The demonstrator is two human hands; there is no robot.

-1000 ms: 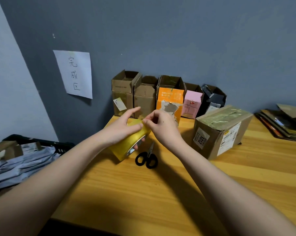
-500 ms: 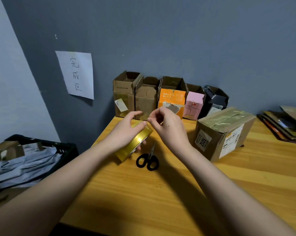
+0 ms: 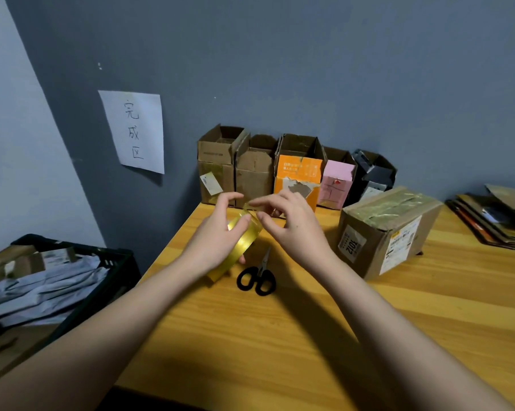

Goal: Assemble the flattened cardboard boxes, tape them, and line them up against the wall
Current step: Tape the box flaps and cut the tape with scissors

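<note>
My left hand (image 3: 217, 235) grips a yellow roll of tape (image 3: 244, 243) above the wooden table (image 3: 309, 336), thumb on its outer face. My right hand (image 3: 292, 223) pinches the tape's loose end (image 3: 250, 206) and holds it just off the roll. A taped brown box (image 3: 383, 232) lies on the table to the right. Several assembled boxes, open at the top, stand in a row against the grey wall: two brown (image 3: 214, 164), an orange one (image 3: 297, 170), a pink one (image 3: 337, 185) and a black one (image 3: 374, 176).
Black-handled scissors (image 3: 257, 277) lie on the table under my hands. A stack of flattened cardboard (image 3: 496, 221) sits at the far right. A black crate (image 3: 102, 280) with grey bags and scraps stands left of the table. A paper sign (image 3: 134, 132) hangs on the wall.
My left hand has turned the roll more edge-on. My right hand has lifted the tape end a little away from the roll.
</note>
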